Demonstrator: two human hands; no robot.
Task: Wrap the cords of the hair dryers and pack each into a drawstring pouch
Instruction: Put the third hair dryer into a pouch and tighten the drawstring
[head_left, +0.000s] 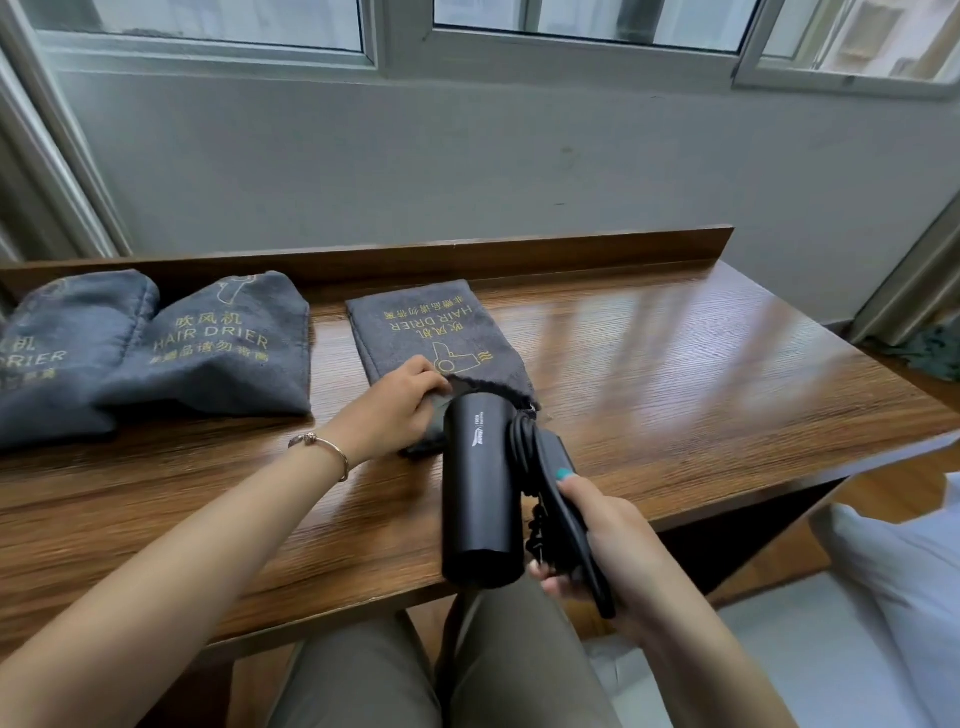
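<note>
- Wooden desk (649, 364) is sitting under a window, right up against a grey wall; its surface is catching some glare on the right side
- two stuffed grey pouches (156, 353) are lying at the far left of the desk, touching each other, gold "HAIR DRIER" print showing on both
- flat grey pouch (415, 327) is lying mid-desk with its mouth pointing toward the person
- left hand (400, 410) is pinching the near edge of that pouch's mouth, fingers curled on the fabric; bracelet (324, 447) is hanging on that wrist
- right hand (597, 540) is gripping the folded handle of a black hair dryer (480, 493); coiled cord (535, 519) is bundled between barrel and handle
- dryer's nose is sitting right at the pouch opening; can't tell if it's actually inside yet
</note>
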